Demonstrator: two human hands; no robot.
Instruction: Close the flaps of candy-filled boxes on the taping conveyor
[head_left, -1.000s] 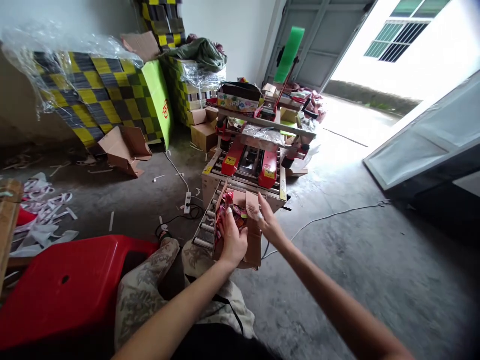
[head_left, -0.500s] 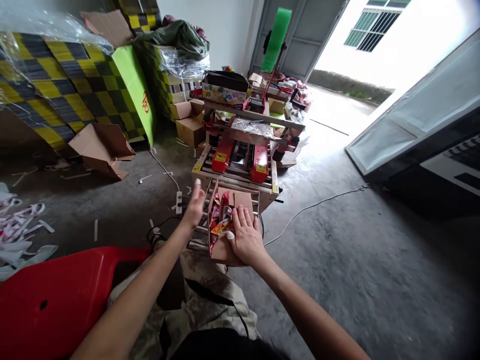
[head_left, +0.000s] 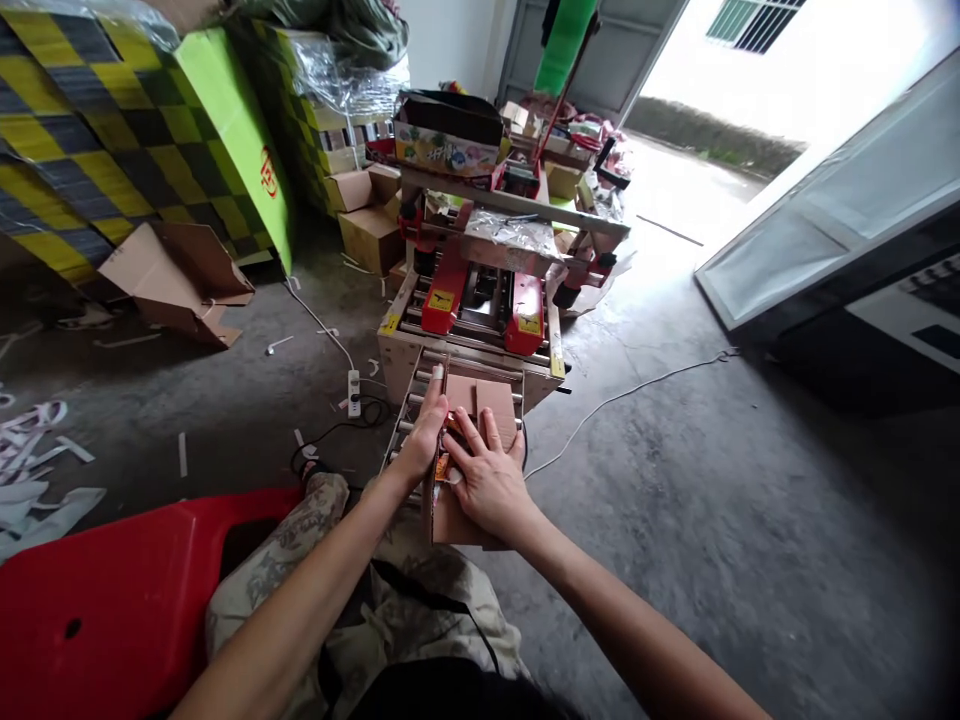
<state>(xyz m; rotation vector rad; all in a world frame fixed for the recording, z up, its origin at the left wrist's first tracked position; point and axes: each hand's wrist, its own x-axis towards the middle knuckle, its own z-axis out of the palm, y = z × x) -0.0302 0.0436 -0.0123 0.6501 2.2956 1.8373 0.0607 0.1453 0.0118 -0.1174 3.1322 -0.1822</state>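
Observation:
A cardboard box sits on the roller conveyor in front of me. Its right-side flaps lie folded inward, and the left flap stands raised. Colourful snack packets show in the narrow gap between them. My right hand lies spread on the folded flaps, pressing over the gap, with white tape on its thumb. Against the outside of the left flap rests my left hand, fingers stretched out and a white wrap on one fingertip. Neither hand grips anything; most packets are hidden under hand and cardboard.
Beyond the box stands a carton-sealing machine with red side belts. A red plastic stool is at my left. A power strip and an opened carton lie on the floor, with a cable to the right.
My left hand has moved right onto the raised left flap, which now tilts inward. My right hand has spread its fingers and shifted slightly left over the packets. The view has tipped down.

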